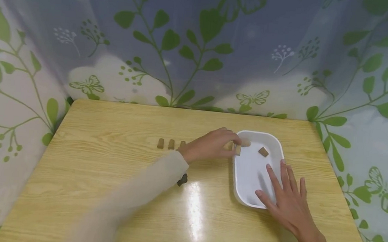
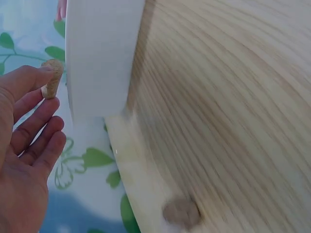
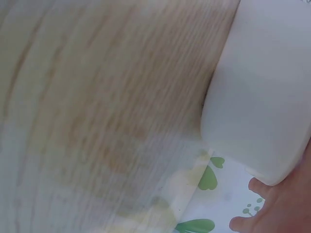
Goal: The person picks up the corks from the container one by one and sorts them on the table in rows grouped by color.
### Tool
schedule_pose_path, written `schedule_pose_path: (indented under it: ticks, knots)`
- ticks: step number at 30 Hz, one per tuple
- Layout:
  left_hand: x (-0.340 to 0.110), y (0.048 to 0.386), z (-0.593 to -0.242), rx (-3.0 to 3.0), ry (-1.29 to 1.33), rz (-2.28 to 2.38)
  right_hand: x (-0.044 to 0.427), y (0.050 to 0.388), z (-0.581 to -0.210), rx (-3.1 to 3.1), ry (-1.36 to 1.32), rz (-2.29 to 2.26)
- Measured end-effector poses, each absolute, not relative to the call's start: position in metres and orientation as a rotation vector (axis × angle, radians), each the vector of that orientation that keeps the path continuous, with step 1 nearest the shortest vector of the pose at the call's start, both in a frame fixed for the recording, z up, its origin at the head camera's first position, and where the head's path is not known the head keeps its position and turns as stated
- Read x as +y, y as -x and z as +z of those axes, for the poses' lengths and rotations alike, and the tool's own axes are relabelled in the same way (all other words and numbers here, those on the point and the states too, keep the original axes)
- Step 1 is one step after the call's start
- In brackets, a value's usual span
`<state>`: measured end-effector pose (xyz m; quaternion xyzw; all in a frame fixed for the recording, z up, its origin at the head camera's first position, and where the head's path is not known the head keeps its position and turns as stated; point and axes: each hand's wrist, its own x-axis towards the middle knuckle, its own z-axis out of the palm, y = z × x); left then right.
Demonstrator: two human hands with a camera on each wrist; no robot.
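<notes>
My left hand (image 1: pixel 210 144) pinches a small cork stopper (image 2: pixel 52 79) between thumb and fingers, at the left rim of a white tray (image 1: pixel 237 193). Two more pieces are in the tray: a brown cork (image 1: pixel 263 152) near the middle of its far half and a paler one (image 1: pixel 245 142) by the far left corner. My right hand (image 1: pixel 288 204) rests at the tray's near right rim, fingers spread and fairly straight. To the left, a row of brown corks stands on the table, among them one at the end (image 1: pixel 160 143) and its neighbour (image 1: pixel 171 144); my left wrist partly covers the row.
The wooden table (image 1: pixel 107 182) carries the tray on its right half. Patterned cloth (image 1: pixel 185 52) with green leaves hangs behind the table and along both sides. A blurred brown cork (image 2: pixel 182 212) lies on the table in the left wrist view.
</notes>
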<state>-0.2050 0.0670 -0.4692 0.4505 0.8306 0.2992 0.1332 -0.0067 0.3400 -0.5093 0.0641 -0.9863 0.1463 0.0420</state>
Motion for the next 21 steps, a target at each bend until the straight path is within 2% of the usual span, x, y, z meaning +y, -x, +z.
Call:
schedule_pose_path:
  ticks: [13,21]
  knots:
    - [-0.013,0.203,-0.474,2.471,-1.257,0.846,0.336,0.002,-0.503,-3.042,0.001,0.435]
    - [-0.059,0.199,-0.481,2.513,-1.223,0.834,0.334,0.003,-0.504,-3.084,0.033,0.479]
